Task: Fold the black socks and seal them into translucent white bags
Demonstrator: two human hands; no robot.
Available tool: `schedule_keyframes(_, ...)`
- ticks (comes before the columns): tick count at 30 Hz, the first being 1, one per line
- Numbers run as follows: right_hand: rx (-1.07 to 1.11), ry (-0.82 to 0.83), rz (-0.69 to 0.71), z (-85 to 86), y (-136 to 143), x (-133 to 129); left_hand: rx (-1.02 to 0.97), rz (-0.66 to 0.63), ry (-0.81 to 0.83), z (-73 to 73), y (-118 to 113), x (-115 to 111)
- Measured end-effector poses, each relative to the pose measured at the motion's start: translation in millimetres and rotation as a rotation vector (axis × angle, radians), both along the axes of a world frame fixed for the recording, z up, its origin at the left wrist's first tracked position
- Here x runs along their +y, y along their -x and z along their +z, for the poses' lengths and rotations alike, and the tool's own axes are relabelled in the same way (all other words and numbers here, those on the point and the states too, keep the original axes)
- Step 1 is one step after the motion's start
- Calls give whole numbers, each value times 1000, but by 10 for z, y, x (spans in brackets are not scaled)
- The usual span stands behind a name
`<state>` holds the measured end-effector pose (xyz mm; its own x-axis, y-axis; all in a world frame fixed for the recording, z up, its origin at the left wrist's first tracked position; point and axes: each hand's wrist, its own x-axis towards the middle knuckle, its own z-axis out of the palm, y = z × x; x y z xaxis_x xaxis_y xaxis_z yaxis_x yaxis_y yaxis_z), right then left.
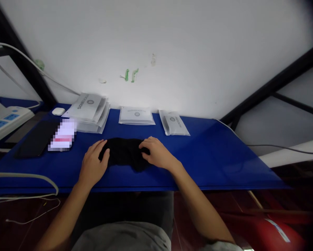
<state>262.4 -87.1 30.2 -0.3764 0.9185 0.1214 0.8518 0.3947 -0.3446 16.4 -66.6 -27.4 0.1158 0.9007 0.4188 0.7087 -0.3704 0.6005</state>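
Observation:
A black cloth lies on the blue table near its front edge. My left hand rests at the cloth's left end, thumb and fingers apart, touching it. At the right end, my right hand has its thumb and fingers closed round part of the black cloth. Beyond the cloth, a pale printed pouch lies flat at the back of the table, with another such pouch to its right. A stack of similar pouches sits to the left.
A dark phone or tablet and a lit phone lie on the left, with a white earphone case behind. A power strip and cables are at far left. A wall and black bars bound the table.

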Motion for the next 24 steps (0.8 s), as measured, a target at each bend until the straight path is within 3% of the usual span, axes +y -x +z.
schedule_keyframes(7,247,-36,-164,31,-61,65,-6,1,-19,2,1,-3)
schedule_keyframes(12,33,-169,-255,-122,13,85,-13,5,-28,6,4,-2)
schedule_keyframes(16,20,-258,-241,-196,110,-65,-10,10,-29,1,9,3)
schedule_keyframes(20,-29,-143,-137,-269,186,-183,-19,8,-38,0,7,0)
schedule_keyframes(24,-59,-86,-136,-323,165,-188,-26,19,-41,11,6,-10)
